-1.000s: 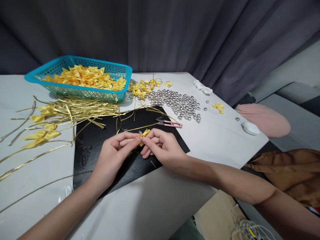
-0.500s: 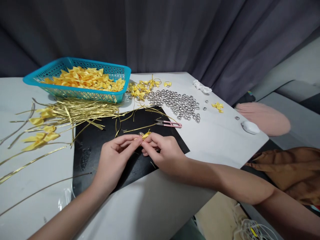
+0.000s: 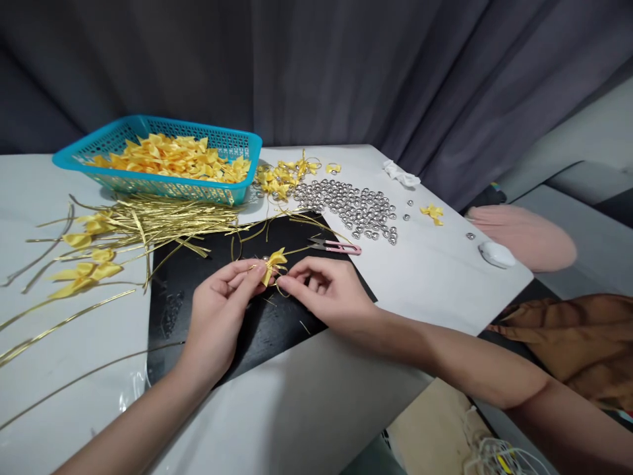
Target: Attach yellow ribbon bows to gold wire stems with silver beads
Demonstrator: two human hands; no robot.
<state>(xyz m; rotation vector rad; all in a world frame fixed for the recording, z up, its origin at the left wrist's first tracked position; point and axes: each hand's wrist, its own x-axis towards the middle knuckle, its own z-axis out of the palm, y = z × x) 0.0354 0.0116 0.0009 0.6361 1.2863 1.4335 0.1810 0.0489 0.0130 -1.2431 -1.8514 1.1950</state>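
Observation:
Between thumb and fingers, my left hand [image 3: 225, 293] pinches a yellow ribbon bow [image 3: 273, 266] above the black mat [image 3: 198, 323]. A silvery bead shows at the bow's upper left edge. Just right of the bow, my right hand [image 3: 329, 287] is closed in a pinch on a thin gold wire tie [image 3: 283, 291] that curves out of the bow. Thread snips with pink handles [image 3: 341, 247] lie behind my right hand at the mat's edge. Several loose gold ties [image 3: 173, 221] are heaped to the left, beyond my left hand.
A blue plastic basket [image 3: 237, 191] full of yellow bows stands at the back left. Silver heart-shaped beads [image 3: 363, 211] are spread at the centre back, beside finished-looking yellow bows [image 3: 281, 178]. A white computer mouse [image 3: 496, 254] lies near the right table edge.
My hands have drawn apart. The bow, mostly hidden by my fingers before, now shows in my left hand, while my right hand has moved slightly right with the tie.

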